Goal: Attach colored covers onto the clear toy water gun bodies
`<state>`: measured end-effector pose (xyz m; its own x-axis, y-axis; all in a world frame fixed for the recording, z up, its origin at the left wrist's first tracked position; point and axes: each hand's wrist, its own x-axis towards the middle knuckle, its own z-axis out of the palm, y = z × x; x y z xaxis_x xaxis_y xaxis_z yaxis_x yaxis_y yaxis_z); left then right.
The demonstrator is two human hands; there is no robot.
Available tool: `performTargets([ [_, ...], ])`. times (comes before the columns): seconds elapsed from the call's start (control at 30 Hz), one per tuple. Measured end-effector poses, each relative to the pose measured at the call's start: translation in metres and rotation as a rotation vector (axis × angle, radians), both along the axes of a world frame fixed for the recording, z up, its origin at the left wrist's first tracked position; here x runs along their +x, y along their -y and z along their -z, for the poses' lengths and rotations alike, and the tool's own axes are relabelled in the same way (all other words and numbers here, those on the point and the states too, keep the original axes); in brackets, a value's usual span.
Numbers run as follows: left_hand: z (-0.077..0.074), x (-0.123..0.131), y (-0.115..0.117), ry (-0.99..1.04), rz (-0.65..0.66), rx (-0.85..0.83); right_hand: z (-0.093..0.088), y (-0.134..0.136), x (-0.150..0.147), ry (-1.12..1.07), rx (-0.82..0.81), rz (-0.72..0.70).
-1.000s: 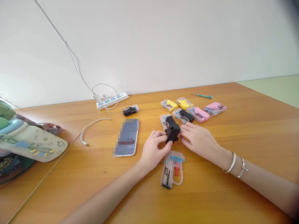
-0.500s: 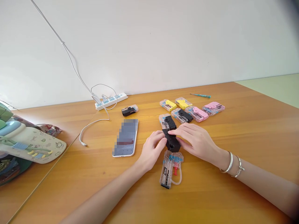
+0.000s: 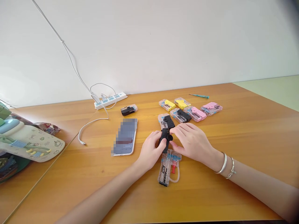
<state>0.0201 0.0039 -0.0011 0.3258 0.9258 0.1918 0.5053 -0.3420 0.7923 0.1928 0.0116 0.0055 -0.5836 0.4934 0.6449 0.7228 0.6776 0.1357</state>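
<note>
My left hand [image 3: 153, 149] pinches a black plastic casing [image 3: 163, 141] between thumb and fingers. A round black knob [image 3: 169, 137] shows at the casing's right side, and the fingertips of my right hand [image 3: 190, 138] close on that side. Just below lies a clear mini water gun [image 3: 164, 171] with a red trigger [image 3: 173, 167], blue inner parts and a bare transparent body. Directly behind the casing rests a clear-and-black water gun [image 3: 167, 120], partly covered by my right fingers.
Behind are two yellow water guns [image 3: 167, 105], two pink ones [image 3: 195, 113], a black one [image 3: 181, 115] and a screwdriver [image 3: 199, 95]. To the left are a phone [image 3: 125, 137], another black water gun [image 3: 129, 109], a power strip [image 3: 111, 100], a white cable [image 3: 92, 123] and a bottle [image 3: 35, 143].
The black casing has been turned in my hands, so its round knob now shows on the right. Both hands stay in nearly the same place. The view has shifted slightly.
</note>
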Motion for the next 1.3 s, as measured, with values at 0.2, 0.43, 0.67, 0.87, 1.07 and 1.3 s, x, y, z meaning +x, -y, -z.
performTargets([
  [0.2, -0.001, 0.002, 0.002, -0.104, -0.001, 0.031, 0.002, 0.006, -0.006, 0.138, 0.050, 0.135],
  [0.43, -0.003, 0.004, 0.003, -0.164, 0.000, 0.059, 0.002, 0.008, -0.012, 0.203, 0.126, 0.137],
  [0.67, -0.006, 0.005, 0.003, -0.188, -0.032, 0.056, 0.006, 0.007, -0.015, 0.260, 0.199, 0.150],
  [0.87, -0.008, 0.007, 0.006, -0.289, -0.085, 0.089, 0.005, 0.007, -0.013, 0.197, 0.155, 0.198],
  [1.07, -0.009, 0.006, 0.004, -0.281, -0.072, 0.137, -0.003, 0.004, -0.005, 0.066, 0.046, 0.194],
  [1.3, -0.007, -0.001, -0.001, -0.235, -0.077, 0.094, 0.001, -0.010, 0.017, 0.139, -0.163, 0.245],
])
